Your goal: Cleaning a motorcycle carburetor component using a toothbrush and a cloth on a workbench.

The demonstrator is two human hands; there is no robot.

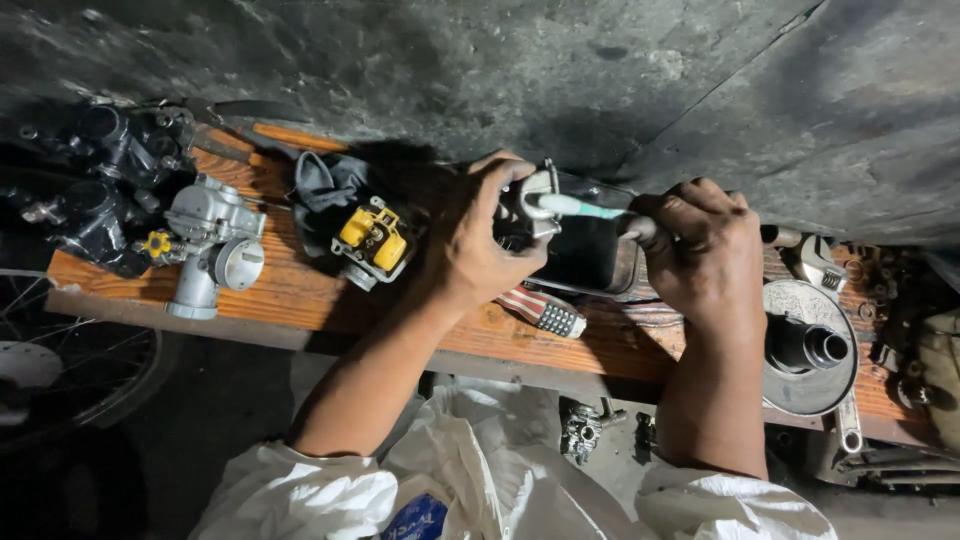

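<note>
Grey cast metal is showing between the fingers of the left hand, which is closing around a small engine part, likely a carburetor body, and steadying it above a dark rectangular tray at the middle of the wooden plank bench. The right hand is wrapping tightly around the handle end of a pale toothbrush, whose head is pressing against the held part. Judging from this, scrubbing is under way and not yet finished: the part is sitting over the tray rather than lying with the others.

To the left, a silver carburetor is lying on the plank, seemingly set aside, and near it a second carburetor with yellow fittings is resting against a dark rag. Black engine parts are crowding the far left end. Just beside the left wrist a red-and-white striped screwdriver handle is lying on the wood. To the right, a round clutch pulley is sitting close by the right forearm, with an adjustable wrench just beyond it.
</note>
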